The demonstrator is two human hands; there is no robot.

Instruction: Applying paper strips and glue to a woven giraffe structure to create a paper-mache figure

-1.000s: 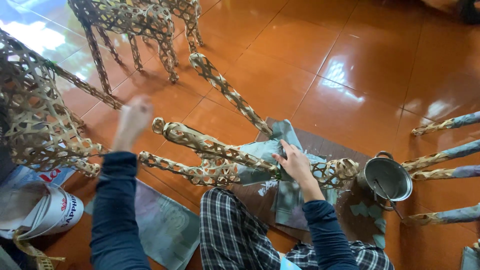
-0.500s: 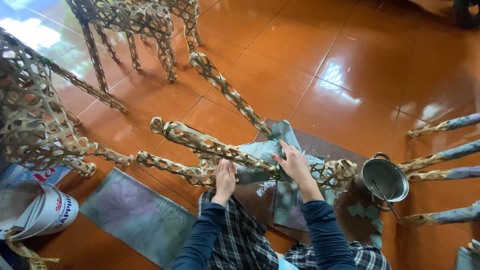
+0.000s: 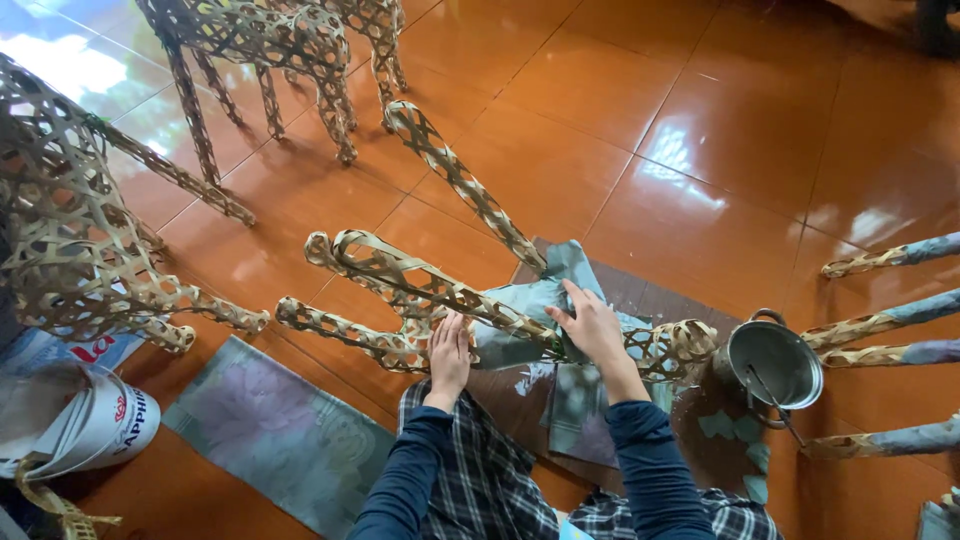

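A woven bamboo frame [image 3: 420, 290] with long lattice legs lies across my lap on the floor. Grey-green paper [image 3: 530, 305] is wrapped over part of its body. My right hand [image 3: 588, 322] lies flat on that paper, fingers spread and pressing it down. My left hand [image 3: 450, 345] rests on the bamboo lattice just left of the paper, fingers together, holding the frame. Both sleeves are dark blue; my legs wear plaid cloth.
A metal pot [image 3: 775, 362] with a stick in it stands at the right. Another sheet of grey-green paper [image 3: 270, 435] lies on the orange tiles at left, near a white bucket [image 3: 85, 430]. More woven frames [image 3: 70, 240] stand left and behind; paper-covered legs [image 3: 890, 330] show at right.
My left arm came down from a raised position at the left and its hand settled on the bamboo lattice. The right hand has stayed on the paper.
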